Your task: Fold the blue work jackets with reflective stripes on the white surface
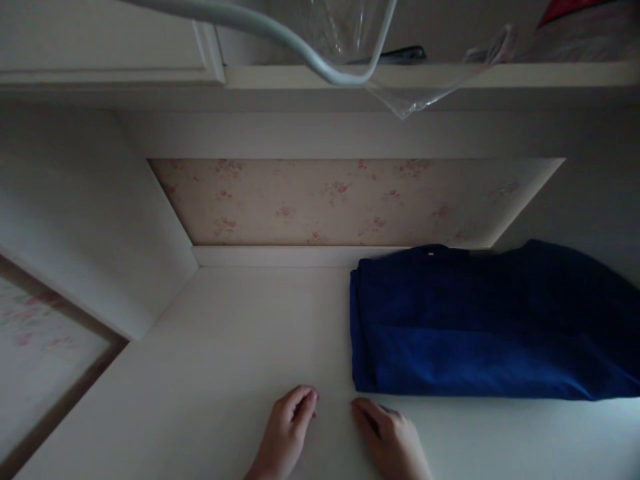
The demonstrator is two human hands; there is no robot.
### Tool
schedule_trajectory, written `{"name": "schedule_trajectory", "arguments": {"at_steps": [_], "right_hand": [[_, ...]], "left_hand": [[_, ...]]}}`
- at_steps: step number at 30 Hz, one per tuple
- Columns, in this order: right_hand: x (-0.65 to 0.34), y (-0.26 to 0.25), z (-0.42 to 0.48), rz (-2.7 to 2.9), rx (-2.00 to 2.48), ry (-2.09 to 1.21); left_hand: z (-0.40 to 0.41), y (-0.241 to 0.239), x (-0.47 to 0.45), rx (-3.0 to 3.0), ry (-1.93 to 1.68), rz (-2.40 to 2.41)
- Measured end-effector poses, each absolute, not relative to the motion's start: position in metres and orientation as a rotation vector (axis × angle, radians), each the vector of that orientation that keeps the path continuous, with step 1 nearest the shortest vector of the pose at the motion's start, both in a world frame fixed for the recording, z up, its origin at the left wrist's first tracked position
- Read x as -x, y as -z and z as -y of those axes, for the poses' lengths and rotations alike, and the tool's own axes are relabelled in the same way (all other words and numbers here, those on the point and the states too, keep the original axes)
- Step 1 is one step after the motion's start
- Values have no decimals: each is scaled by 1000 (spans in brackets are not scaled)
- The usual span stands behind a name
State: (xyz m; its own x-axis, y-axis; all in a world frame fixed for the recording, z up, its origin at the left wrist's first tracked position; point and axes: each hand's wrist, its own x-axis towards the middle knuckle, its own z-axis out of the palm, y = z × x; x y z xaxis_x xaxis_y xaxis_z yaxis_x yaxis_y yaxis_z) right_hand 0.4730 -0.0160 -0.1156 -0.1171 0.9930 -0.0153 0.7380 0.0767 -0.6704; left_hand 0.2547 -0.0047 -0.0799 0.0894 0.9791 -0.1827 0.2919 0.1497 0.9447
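— Blue cloth, is it? Where does it lie?
— A folded blue garment, soft and finely ribbed, squared flat on the white shelf, pushed back towards the floral back panel.
— And the hands?
— Both rest on the shelf, holding nothing. The left hand has loosely curled fingers; the right hand lies just beside the garment's front corner, fingers relaxed.

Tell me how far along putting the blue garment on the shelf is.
Done: the folded blue garment lies on the white shelf, against the back. In hand: nothing; the left hand and right hand rest empty on the shelf just before it. Left: seemingly only drawing the hands away.
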Motion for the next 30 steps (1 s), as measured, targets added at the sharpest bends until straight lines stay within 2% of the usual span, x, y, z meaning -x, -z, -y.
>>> {"name": "schedule_trajectory", "arguments": {"at_steps": [21, 26, 30], "right_hand": [[-471, 103, 15, 1867, 1689, -777], [-473, 100, 16, 1696, 1560, -836], [-489, 101, 18, 1320, 1511, -882]], "left_hand": [[-3, 86, -257, -1288, -865, -1439], [-19, 58, -298, -1546, -903, -1438], [-35, 34, -350, -1955, -911, -1293]]}}
